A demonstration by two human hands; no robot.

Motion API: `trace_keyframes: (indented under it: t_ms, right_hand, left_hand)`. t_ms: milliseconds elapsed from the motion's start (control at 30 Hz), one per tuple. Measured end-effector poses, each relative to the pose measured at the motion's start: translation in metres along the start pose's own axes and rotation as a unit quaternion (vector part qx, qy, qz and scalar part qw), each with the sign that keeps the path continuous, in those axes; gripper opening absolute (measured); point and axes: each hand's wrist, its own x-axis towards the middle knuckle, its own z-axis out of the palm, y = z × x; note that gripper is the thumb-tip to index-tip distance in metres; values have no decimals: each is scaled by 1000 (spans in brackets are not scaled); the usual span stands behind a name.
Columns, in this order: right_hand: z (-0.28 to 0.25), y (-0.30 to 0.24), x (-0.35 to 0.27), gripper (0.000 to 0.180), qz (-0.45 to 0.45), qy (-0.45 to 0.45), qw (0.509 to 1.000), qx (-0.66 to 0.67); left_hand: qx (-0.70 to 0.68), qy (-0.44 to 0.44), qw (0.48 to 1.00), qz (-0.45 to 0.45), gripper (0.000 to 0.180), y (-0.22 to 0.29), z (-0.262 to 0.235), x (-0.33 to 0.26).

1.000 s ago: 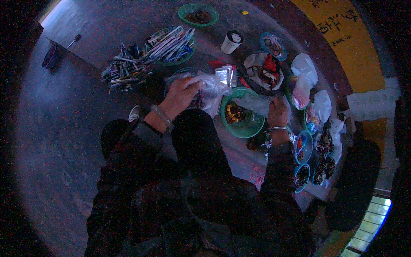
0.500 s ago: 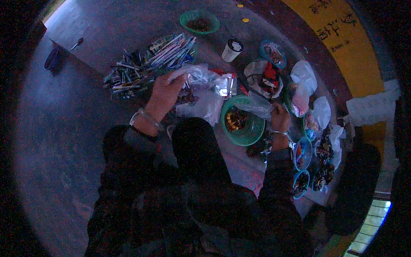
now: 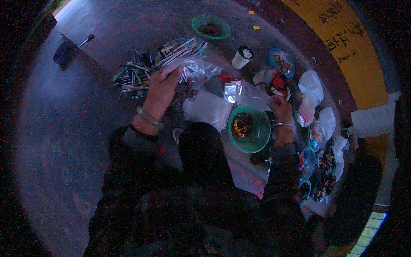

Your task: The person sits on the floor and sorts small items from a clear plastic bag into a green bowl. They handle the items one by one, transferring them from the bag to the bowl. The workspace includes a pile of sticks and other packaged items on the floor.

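My left hand (image 3: 159, 92) is closed on crumpled clear plastic bags (image 3: 202, 70), held just right of a heap of long thin pen-like sticks (image 3: 135, 75). My right hand (image 3: 281, 112) pinches the end of a thin clear plastic bag (image 3: 253, 98), which stretches leftward above a green bowl (image 3: 260, 139). Small yellow and dark pieces (image 3: 242, 125) lie in that bowl. A stack of flat clear bags (image 3: 205, 109) rests left of the bowl, with a shiny silver packet (image 3: 232, 91) beyond it. The dim light hides the fingertips' detail.
A white cup (image 3: 240, 60) and another green bowl (image 3: 197, 31) stand farther off. To the right are blue baskets (image 3: 307, 160), white plastic bags (image 3: 311, 85) and a pale bag with red items (image 3: 279, 82). A dark bucket (image 3: 62, 52) sits far left.
My right hand has moved up and away from the green bowl, and its bag is now above the bowl's far rim. My left hand still grips its bags; the whole view has shifted slightly.
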Motion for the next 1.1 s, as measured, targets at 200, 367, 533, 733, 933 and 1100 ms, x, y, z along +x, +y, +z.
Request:
trace_keyframes:
  t_ms: [200, 367, 533, 733, 933, 1100]
  right_hand:
    - [-1, -35, 10, 21, 12, -59, 997, 47]
    - [6, -70, 4, 22, -103, -15, 993, 48]
    - [-14, -107, 0, 29, 2, -33, 996, -83]
    - [-14, -99, -14, 41, -191, 28, 970, -147]
    - [37, -122, -19, 42, 27, -126, 975, -182]
    - [96, -161, -8, 43, 48, -200, 971, -123]
  left_hand:
    - [-30, 2, 999, 20, 24, -3, -4, -3]
    - [-34, 16, 999, -24, 23, -7, -6, -5]
    - [-37, 9, 994, -103, 23, 18, -13, -2]
    - [-62, 19, 994, -88, 23, 6, -12, -7]
    - [-43, 19, 998, -29, 22, 8, -16, -7]
    - [-23, 25, 999, 32, 21, 15, -18, -12]
